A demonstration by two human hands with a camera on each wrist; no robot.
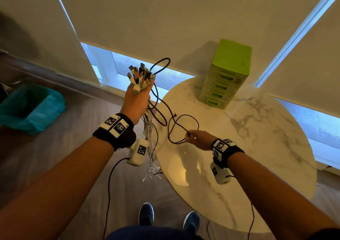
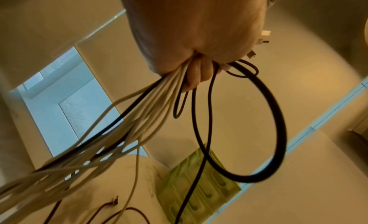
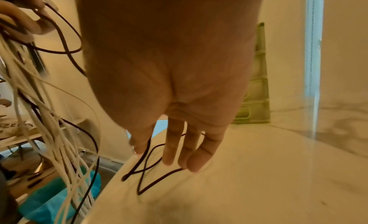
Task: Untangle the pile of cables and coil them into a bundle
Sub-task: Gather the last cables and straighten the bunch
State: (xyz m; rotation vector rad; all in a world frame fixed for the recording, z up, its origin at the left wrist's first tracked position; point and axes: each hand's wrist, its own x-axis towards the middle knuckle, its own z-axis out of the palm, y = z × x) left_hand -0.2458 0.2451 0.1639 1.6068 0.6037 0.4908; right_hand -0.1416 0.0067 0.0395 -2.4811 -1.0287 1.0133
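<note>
Fingers of the left hand (image 1: 136, 102) are curled tight round a bunch of cables (image 2: 139, 110), plugs (image 1: 140, 75) sticking up above the fist, white and black cords hanging down below it. Right hand (image 1: 199, 140) pinches one dark red cable (image 1: 181, 124) with thumb and finger; its other fingers (image 3: 196, 150) are straight. Under that hand is a round marble table (image 1: 257, 147). Beyond it stands a green drawer box (image 1: 227, 74).

Left hand (image 1: 137, 101) grips a bundle of cables (image 2: 127, 125): mostly white, a few black, connector tips silver and white above the fist. Dark maroon cable (image 1: 184, 127) pinched in the right hand (image 1: 199, 140). Table (image 1: 257, 147) under the grip is white marble with grey veining. Drawer unit (image 1: 228, 72) lime green. Bag (image 1: 31, 109) teal. Wristbands (image 1: 117, 129) black with black-and-white square markers.
</note>
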